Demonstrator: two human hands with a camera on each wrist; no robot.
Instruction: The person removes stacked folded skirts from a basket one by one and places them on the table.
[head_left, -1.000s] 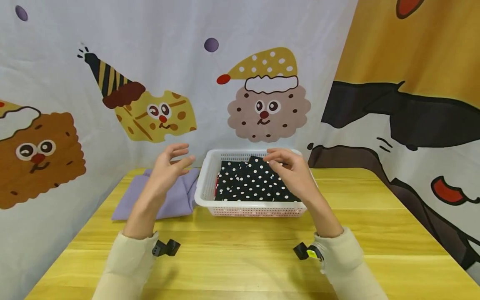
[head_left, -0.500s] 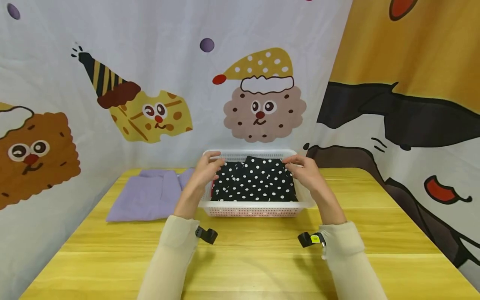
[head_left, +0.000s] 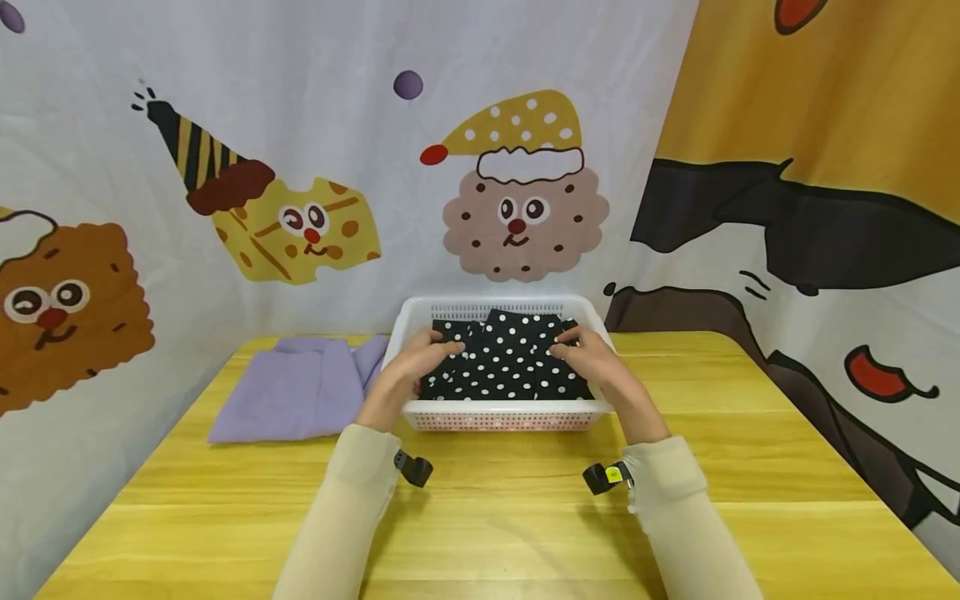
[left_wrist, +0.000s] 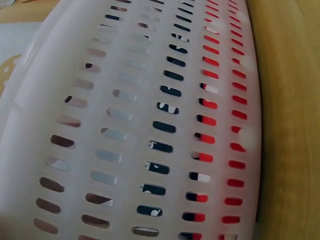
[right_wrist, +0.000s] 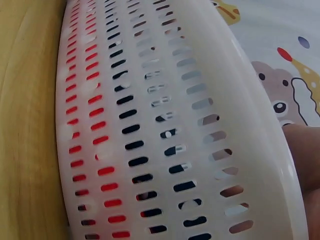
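A white slotted plastic basket stands toward the table's back and holds a folded black cloth with white polka dots. Over the cloth's left side reaches my left hand, thumb spread from the fingers. My right hand mirrors it at the right side, fingers loosely bent near the cloth's far corner. Whether either hand has hold of the fabric is unclear. Both wrist views face the basket wall; red fabric shows through its lower slots. Part of the right hand appears beyond the rim in the right wrist view.
To the basket's left lies a folded lavender cloth on the yellow wooden table. Behind the table hangs a cartoon-printed curtain, close to the basket's far side.
Both hands have come down into the basket from above. The left hand moved right, away from over the lavender cloth; the right hand went out to the basket's right side, then inward over the polka-dot cloth.
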